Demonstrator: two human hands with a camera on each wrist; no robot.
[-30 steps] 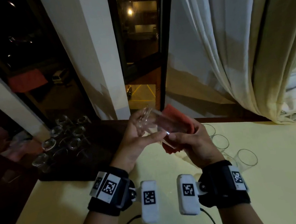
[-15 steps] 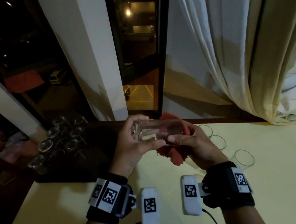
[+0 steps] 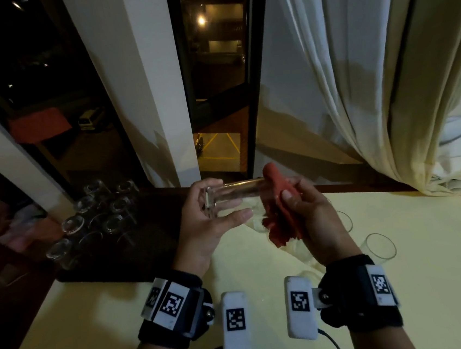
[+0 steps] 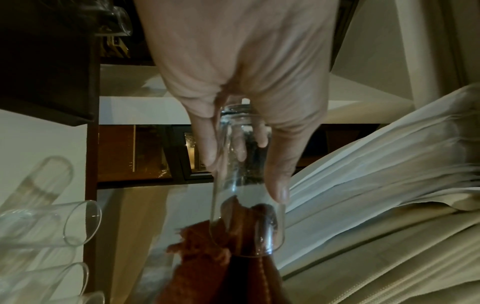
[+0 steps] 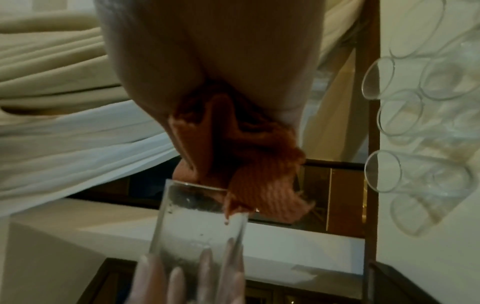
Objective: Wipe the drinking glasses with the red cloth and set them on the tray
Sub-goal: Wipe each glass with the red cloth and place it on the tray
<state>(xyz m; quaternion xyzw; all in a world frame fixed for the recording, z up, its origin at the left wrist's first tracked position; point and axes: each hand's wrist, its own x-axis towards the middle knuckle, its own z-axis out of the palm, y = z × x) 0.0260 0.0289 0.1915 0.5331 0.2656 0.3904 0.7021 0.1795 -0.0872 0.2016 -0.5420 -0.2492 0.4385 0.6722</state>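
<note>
My left hand (image 3: 213,213) grips a clear drinking glass (image 3: 234,198) held sideways above the table, its thick base to the left and its mouth to the right. My right hand (image 3: 301,209) holds the red cloth (image 3: 280,214) bunched against the mouth. In the left wrist view a fold of the cloth (image 4: 241,232) sits inside the glass (image 4: 246,185). The right wrist view shows the cloth (image 5: 246,164) at the rim of the glass (image 5: 200,222). The dark tray (image 3: 157,244) lies at the left with several glasses (image 3: 91,217) standing upside down on it.
Several more glasses (image 3: 379,246) stand on the pale yellow table (image 3: 407,298) to the right of my hands. A cream curtain (image 3: 369,74) hangs at the back right, and a dark window (image 3: 213,76) lies behind the table's far edge.
The glass has swung from tilted to level, base left. My right hand has slid off its side to the mouth, and the cloth now sits at the rim and partly inside.
</note>
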